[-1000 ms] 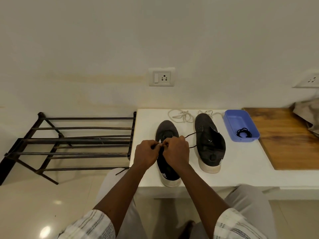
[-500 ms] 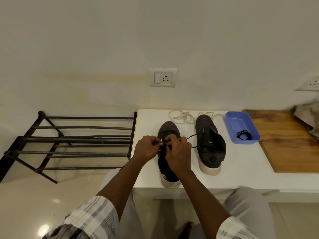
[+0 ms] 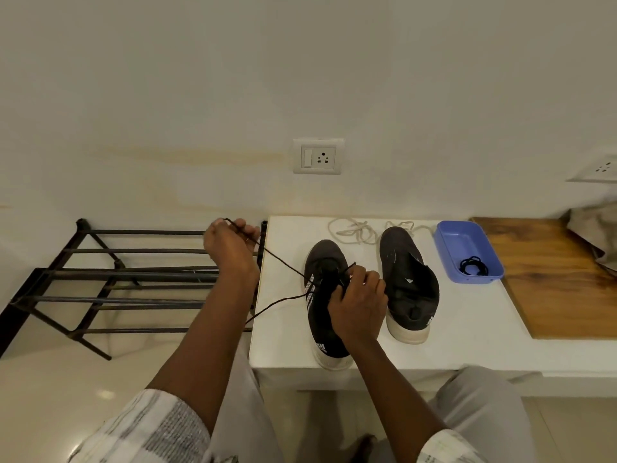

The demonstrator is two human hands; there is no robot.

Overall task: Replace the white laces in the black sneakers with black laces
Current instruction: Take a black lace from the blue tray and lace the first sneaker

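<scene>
Two black sneakers stand on a white table (image 3: 467, 332). My right hand (image 3: 359, 302) rests on the left sneaker (image 3: 322, 262) and grips it at the eyelets. My left hand (image 3: 230, 243) is out to the left, over the shoe rack, shut on a black lace (image 3: 283, 265) that runs taut from the left sneaker to my fingers. A loose stretch of the same lace trails off the table's left edge. The right sneaker (image 3: 409, 282) has no lace in it. White laces (image 3: 355, 230) lie tangled behind the sneakers. A coiled black lace (image 3: 472, 265) sits in a blue tray (image 3: 455, 238).
A black metal shoe rack (image 3: 110, 279) stands left of the table. A wooden board (image 3: 561, 282) lies at the table's right end, with crumpled cloth (image 3: 597, 235) at its far corner. A wall socket (image 3: 319, 157) is behind the table. My knees are under the front edge.
My left hand has left the sneaker and swung up and to the left, drawing the black lace out taut. My right hand has stayed on the left sneaker.
</scene>
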